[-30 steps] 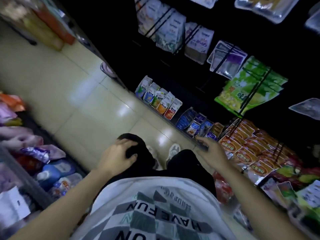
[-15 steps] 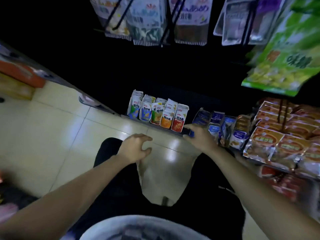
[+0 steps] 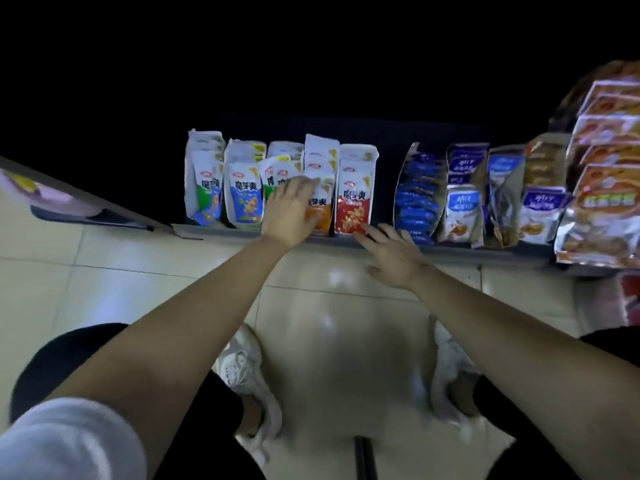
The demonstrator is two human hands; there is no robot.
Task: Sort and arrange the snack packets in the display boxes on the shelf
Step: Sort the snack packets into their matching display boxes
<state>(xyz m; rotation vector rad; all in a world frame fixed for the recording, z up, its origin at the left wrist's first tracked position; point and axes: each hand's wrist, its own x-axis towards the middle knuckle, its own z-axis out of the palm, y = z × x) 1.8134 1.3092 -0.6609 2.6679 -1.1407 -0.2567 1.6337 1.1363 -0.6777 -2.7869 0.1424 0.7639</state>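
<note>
Head view: the bottom shelf (image 3: pixel 450 252) runs across the middle of the frame above a tiled floor (image 3: pixel 104 292); on it, left of centre, stands a row of five display boxes of snack packets, from the green box (image 3: pixel 204 188) at the left through the blue box (image 3: pixel 244 195) to the orange box (image 3: pixel 320 202) and the red box (image 3: pixel 355 199); right of centre stand the dark blue packets (image 3: pixel 415 199) and, at the far right edge, the orange-brown bags (image 3: pixel 606 202). The left hand (image 3: pixel 291 213) lies flat over the third box and the front of the orange box, fingers (image 3: pixel 304 183) spread wide and holding nothing; the right hand (image 3: pixel 391 254) hovers just below the red box at the shelf edge, fingers loosely apart, empty. Judging by this, the sorting has barely begun: packets in the middle boxes lean unevenly, and straightening them remains.
</note>
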